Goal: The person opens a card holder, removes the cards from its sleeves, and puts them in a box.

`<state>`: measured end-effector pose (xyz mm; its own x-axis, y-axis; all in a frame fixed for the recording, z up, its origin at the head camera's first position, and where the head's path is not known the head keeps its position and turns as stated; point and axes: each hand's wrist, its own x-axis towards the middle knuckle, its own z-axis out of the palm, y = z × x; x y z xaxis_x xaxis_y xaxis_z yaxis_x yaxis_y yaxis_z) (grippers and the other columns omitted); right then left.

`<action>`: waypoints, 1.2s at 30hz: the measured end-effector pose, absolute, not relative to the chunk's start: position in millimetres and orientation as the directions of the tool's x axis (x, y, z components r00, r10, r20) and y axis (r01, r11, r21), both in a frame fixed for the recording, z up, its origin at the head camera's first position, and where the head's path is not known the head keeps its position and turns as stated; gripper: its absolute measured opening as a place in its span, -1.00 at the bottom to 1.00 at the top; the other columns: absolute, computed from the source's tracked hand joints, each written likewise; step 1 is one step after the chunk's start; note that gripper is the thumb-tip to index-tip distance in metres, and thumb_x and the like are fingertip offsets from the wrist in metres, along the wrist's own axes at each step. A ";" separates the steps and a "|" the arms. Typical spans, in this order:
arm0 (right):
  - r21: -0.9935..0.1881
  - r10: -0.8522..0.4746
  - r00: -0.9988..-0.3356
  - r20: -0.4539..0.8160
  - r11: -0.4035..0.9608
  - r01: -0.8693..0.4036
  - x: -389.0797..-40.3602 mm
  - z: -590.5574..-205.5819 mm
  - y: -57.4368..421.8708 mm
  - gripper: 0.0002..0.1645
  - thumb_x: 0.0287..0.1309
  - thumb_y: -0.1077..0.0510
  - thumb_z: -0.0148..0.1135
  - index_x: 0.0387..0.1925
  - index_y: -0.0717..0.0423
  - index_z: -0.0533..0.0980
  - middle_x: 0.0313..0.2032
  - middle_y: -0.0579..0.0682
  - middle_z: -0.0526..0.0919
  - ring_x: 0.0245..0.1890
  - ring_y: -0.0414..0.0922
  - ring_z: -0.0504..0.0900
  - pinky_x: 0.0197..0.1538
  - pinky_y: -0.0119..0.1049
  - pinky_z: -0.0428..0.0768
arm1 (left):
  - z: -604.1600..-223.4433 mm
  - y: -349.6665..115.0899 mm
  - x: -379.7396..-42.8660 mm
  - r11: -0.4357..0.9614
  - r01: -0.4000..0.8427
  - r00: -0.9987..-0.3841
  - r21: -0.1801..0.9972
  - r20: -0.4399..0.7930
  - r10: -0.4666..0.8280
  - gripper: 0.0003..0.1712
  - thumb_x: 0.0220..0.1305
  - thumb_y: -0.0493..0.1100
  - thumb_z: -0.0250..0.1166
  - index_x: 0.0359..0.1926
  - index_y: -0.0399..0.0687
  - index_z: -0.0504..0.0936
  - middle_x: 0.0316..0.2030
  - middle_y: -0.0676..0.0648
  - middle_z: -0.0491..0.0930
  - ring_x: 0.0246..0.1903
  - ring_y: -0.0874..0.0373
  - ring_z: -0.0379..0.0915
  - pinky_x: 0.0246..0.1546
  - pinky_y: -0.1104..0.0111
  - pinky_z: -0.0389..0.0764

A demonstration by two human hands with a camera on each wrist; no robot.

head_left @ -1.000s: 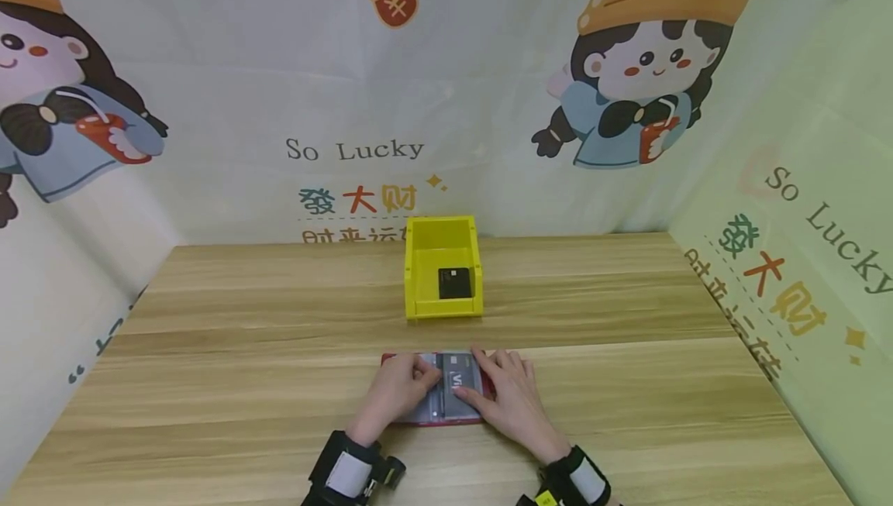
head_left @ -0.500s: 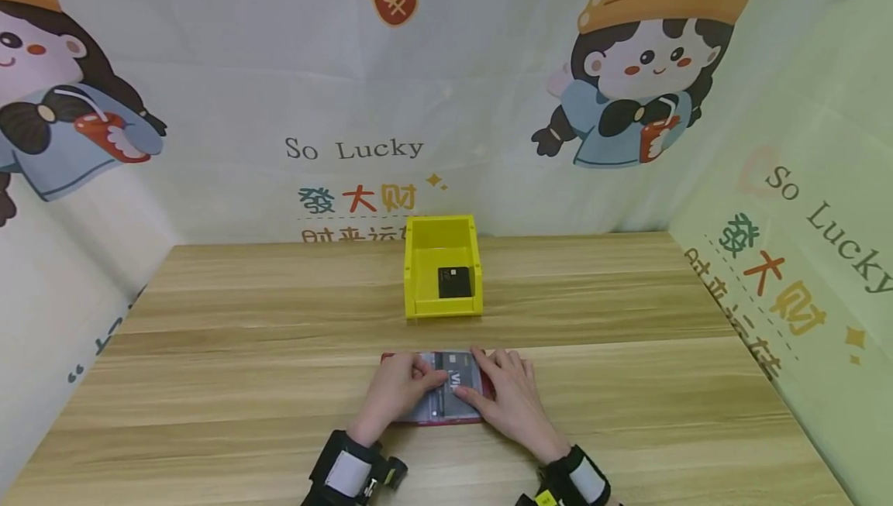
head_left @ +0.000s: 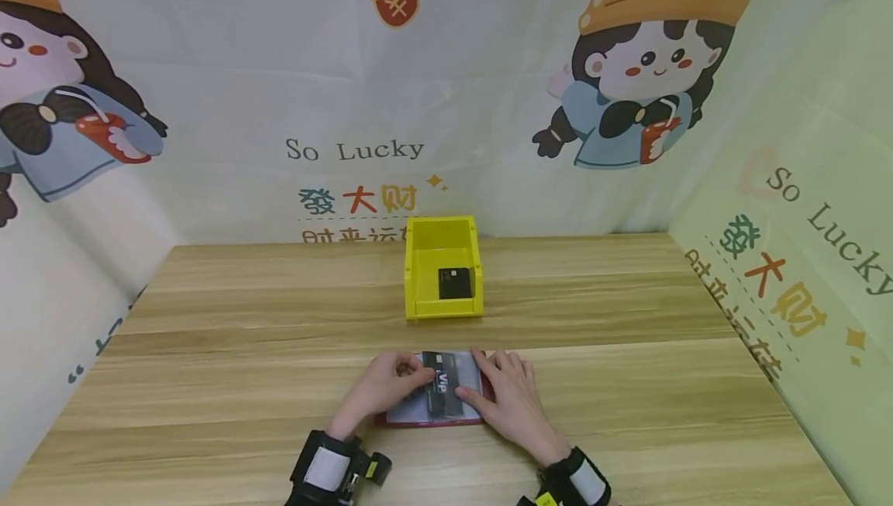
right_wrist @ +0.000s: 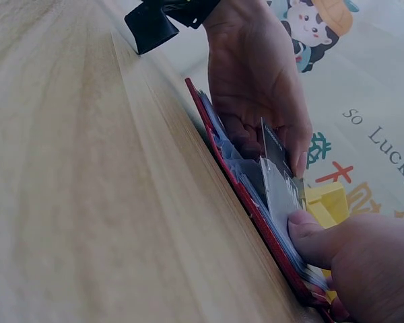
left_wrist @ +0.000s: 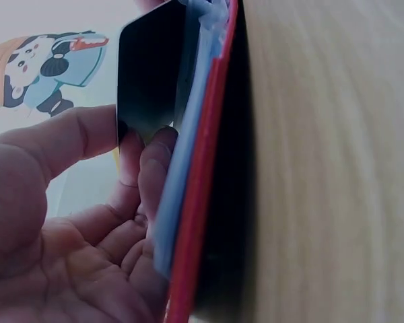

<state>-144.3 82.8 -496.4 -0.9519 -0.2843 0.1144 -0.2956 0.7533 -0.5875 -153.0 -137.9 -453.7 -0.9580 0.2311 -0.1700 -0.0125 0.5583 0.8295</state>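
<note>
In the head view my left hand (head_left: 387,383) pinches a dark VIP card (head_left: 441,382) between thumb and fingers. Part of the card sticks out leftward from a clear sleeve of a red-covered card holder (head_left: 405,416). The left wrist view shows the thumb on one face of the card (left_wrist: 148,67) and fingertips behind it. My right hand (head_left: 515,397) holds the card holder at its right side, thumb over the clear sleeve. In the right wrist view that thumb presses the sleeve (right_wrist: 281,195); most of the other fingers are hidden there.
A yellow bin (head_left: 443,310) stands farther back on the wooden table (head_left: 279,312), with a black card (head_left: 455,283) inside. A printed cloth backdrop (head_left: 474,118) rises behind and at both sides. Black straps with cameras sit on both wrists.
My left hand has moved left, drawing the VIP card partly leftward out of its sleeve. My right hand stays in place on the card holder.
</note>
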 end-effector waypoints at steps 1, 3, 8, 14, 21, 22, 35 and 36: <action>-0.588 -0.284 -0.952 0.114 0.753 -0.295 -144.3 -496.4 82.9 -0.19 0.20 -0.20 0.36 0.33 0.19 0.45 -0.29 -0.09 0.40 -0.23 -0.16 0.21 -0.07 -0.19 0.07 | -453.4 -137.8 -152.6 0.557 -0.013 -0.958 0.831 -0.169 0.230 -0.76 0.32 -0.09 0.33 -0.33 -0.22 0.65 -0.53 0.04 0.48 -0.50 0.22 0.30 -0.49 0.47 0.24; -0.588 -0.284 -0.952 0.114 0.753 -0.295 -144.4 -496.5 83.0 -0.19 0.20 -0.19 0.36 0.33 0.19 0.46 -0.29 -0.10 0.40 -0.23 -0.16 0.21 -0.07 -0.20 0.07 | -453.0 -136.5 -152.0 0.556 -0.017 -0.960 0.831 -0.168 0.222 -0.74 0.32 -0.07 0.34 -0.34 -0.21 0.65 -0.54 0.05 0.47 -0.51 0.23 0.29 -0.50 0.47 0.24; -0.586 -0.282 -0.952 0.118 0.754 -0.296 -144.3 -496.3 83.3 -0.20 0.19 -0.18 0.37 0.32 0.19 0.46 -0.29 -0.10 0.40 -0.23 -0.17 0.21 -0.08 -0.20 0.06 | -452.0 -130.6 -150.7 0.566 -0.016 -0.970 0.824 -0.151 0.192 -0.69 0.25 -0.03 0.41 -0.43 -0.18 0.61 -0.62 0.08 0.40 -0.59 0.27 0.27 -0.56 0.49 0.21; -0.587 -0.281 -0.952 0.118 0.754 -0.295 -144.8 -496.1 83.6 -0.20 0.21 -0.18 0.36 0.33 0.20 0.45 -0.28 -0.09 0.42 -0.23 -0.16 0.22 -0.06 -0.18 0.08 | -453.6 -128.9 -151.2 0.582 -0.020 -0.980 0.813 -0.132 0.151 -0.73 0.19 -0.10 0.45 -0.41 -0.20 0.61 -0.59 0.03 0.53 -0.57 0.25 0.34 -0.55 0.48 0.26; -0.588 -0.285 -0.953 0.100 0.756 -0.287 -144.6 -494.8 84.0 -0.19 0.22 -0.18 0.34 0.35 0.19 0.43 -0.26 -0.08 0.43 -0.21 -0.16 0.23 -0.05 -0.16 0.09 | -456.3 -132.0 -153.2 0.551 -0.061 -0.979 0.833 -0.158 0.130 -0.75 0.19 -0.15 0.44 -0.24 -0.26 0.64 -0.62 0.05 0.51 -0.55 0.23 0.34 -0.53 0.47 0.23; -0.588 -0.286 -0.953 0.100 0.756 -0.288 -144.8 -495.1 84.0 -0.20 0.22 -0.18 0.34 0.35 0.19 0.43 -0.27 -0.08 0.42 -0.21 -0.15 0.23 -0.05 -0.16 0.09 | -456.5 -132.0 -153.1 0.547 -0.064 -0.979 0.835 -0.160 0.128 -0.73 0.19 -0.16 0.44 -0.20 -0.28 0.64 -0.63 0.06 0.50 -0.56 0.23 0.33 -0.53 0.47 0.22; -0.589 -0.292 -0.951 0.102 0.753 -0.294 -144.7 -496.1 83.8 -0.19 0.21 -0.21 0.34 0.34 0.17 0.45 -0.28 -0.09 0.41 -0.21 -0.15 0.23 -0.06 -0.16 0.08 | -451.9 -129.9 -147.0 0.576 -0.086 -0.982 0.813 -0.166 0.088 -0.49 0.21 -0.20 0.42 0.10 -0.37 0.51 -0.61 0.02 0.54 -0.60 0.24 0.33 -0.56 0.45 0.23; -0.590 -0.291 -0.951 0.103 0.752 -0.294 -144.6 -496.1 83.7 -0.19 0.21 -0.21 0.34 0.34 0.17 0.45 -0.28 -0.09 0.41 -0.21 -0.15 0.23 -0.06 -0.16 0.08 | -451.8 -129.8 -146.9 0.584 -0.082 -0.983 0.808 -0.161 0.084 -0.50 0.21 -0.20 0.43 0.10 -0.36 0.52 -0.61 0.02 0.54 -0.61 0.24 0.33 -0.57 0.44 0.23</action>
<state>-144.6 83.7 -496.1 -0.9511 -0.2912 0.1027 -0.2940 0.7523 -0.5896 -146.9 -129.8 -451.8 -0.9834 0.0842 -0.1610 -0.0823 0.5836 0.8079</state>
